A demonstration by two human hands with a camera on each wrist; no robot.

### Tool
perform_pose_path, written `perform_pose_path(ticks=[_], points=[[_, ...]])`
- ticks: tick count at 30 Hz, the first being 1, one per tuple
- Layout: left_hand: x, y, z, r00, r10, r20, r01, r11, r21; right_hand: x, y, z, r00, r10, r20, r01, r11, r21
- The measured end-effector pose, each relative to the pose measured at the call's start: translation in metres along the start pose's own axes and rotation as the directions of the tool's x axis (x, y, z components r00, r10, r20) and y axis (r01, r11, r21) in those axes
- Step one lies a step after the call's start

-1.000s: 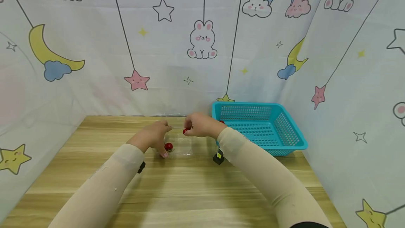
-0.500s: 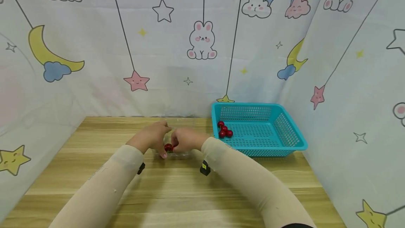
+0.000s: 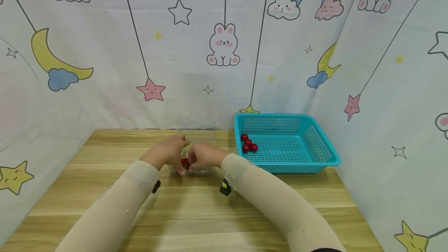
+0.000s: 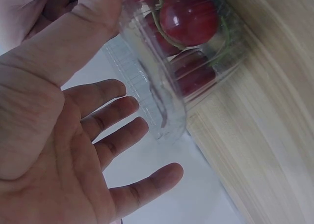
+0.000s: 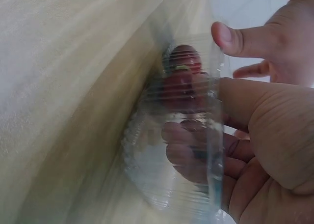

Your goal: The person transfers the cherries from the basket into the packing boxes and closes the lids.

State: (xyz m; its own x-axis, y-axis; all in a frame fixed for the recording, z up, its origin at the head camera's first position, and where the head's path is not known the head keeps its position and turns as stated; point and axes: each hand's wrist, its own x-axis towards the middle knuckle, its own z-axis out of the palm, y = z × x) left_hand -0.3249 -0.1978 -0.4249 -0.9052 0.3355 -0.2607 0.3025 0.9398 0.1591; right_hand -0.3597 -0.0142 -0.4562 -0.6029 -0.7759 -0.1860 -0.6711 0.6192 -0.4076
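Several red cherries (image 4: 189,17) lie in a clear plastic box (image 5: 167,184), some with green stems. My left hand (image 3: 169,151) is at the box's left end. Its thumb touches the rim, while its other fingers are spread and nearly straight along the outside in the left wrist view. My right hand (image 3: 206,155) reaches over the rim into the box. Through the ribbed wall in the right wrist view, its curled fingers and thumb hold a cherry (image 5: 179,89), partly blurred by the plastic. Another cherry (image 5: 185,57) sits beside it.
To the right stands a blue plastic basket (image 3: 287,164) with several cherries (image 3: 246,147) near its left end. The box's clear lid (image 3: 199,135) stands open behind it. A printed cloth (image 3: 196,69) hangs behind the wooden table (image 3: 196,213).
My right hand has moved left and down with a cherry, from above the box's right side to the cherries inside, uncovering those in the basket. My left hand has stayed in place.
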Motion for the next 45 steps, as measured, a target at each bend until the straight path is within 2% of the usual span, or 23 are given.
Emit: perform_pose_path(ticks=[6, 16, 26, 32, 42, 45], points=[[0.001, 0.001, -0.001, 1.000, -0.015, 0.015, 0.015, 1.000, -0.003, -0.007, 0.008, -0.013, 1.000, 0.008, -0.019, -0.007, 0.999, 0.048], [0.004, 0.002, 0.000, 0.999, -0.026, 0.021, 0.026, 1.000, -0.012, -0.041, 0.012, -0.066, 0.995, 0.062, -0.075, -0.060, 0.998, 0.027], [0.001, 0.001, 0.001, 1.000, -0.016, 0.013, 0.016, 1.000, 0.000, -0.069, 0.045, -0.100, 0.972, 0.180, -0.152, -0.172, 0.983, 0.062], [0.000, 0.001, 0.002, 1.000, -0.019, 0.007, 0.019, 1.000, -0.010, -0.075, 0.072, -0.109, 0.942, 0.269, -0.202, -0.252, 0.962, 0.104], [0.000, 0.000, 0.003, 1.000, -0.023, 0.005, 0.023, 1.000, -0.014, -0.080, 0.115, -0.109, 0.903, 0.349, -0.251, -0.312, 0.933, 0.178], [0.001, 0.001, 0.003, 1.000, -0.023, 0.000, 0.023, 1.000, -0.022, -0.079, 0.127, -0.108, 0.899, 0.359, -0.252, -0.320, 0.930, 0.183]])
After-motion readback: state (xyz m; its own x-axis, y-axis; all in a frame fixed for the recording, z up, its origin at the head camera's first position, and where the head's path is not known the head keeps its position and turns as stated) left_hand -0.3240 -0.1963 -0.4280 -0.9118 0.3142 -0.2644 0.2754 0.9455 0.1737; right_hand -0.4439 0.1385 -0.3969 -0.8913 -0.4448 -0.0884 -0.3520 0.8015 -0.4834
